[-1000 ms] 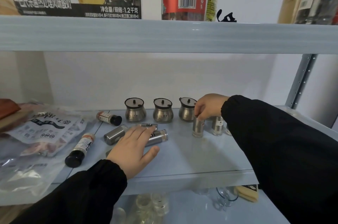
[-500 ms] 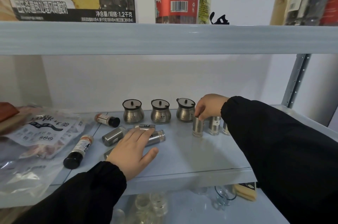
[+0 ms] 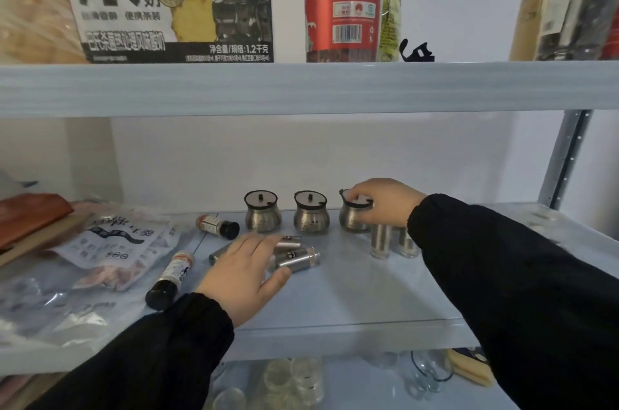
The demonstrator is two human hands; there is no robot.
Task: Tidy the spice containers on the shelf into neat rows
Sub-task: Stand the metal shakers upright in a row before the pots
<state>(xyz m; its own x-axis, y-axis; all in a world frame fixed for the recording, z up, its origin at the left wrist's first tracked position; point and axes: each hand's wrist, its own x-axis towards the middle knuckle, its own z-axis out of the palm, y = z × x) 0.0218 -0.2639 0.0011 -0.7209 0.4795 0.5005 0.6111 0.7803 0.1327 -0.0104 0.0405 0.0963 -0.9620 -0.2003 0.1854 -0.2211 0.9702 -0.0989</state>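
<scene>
Spice containers (image 3: 311, 213) part sorted on the grey middle shelf (image 3: 368, 295). At the back, three round steel pots (image 3: 262, 212) in a line; right hand (image 3: 382, 205) curled over the rightmost pot (image 3: 353, 220), fingers round its rim, likely to square it with its neighbours. Left hand (image 3: 244, 272) flat, fingers straight, pressing on toppled steel shakers (image 3: 296, 259), probably against rolling. Two upright shakers (image 3: 381, 240) just before the gripped pot.
</scene>
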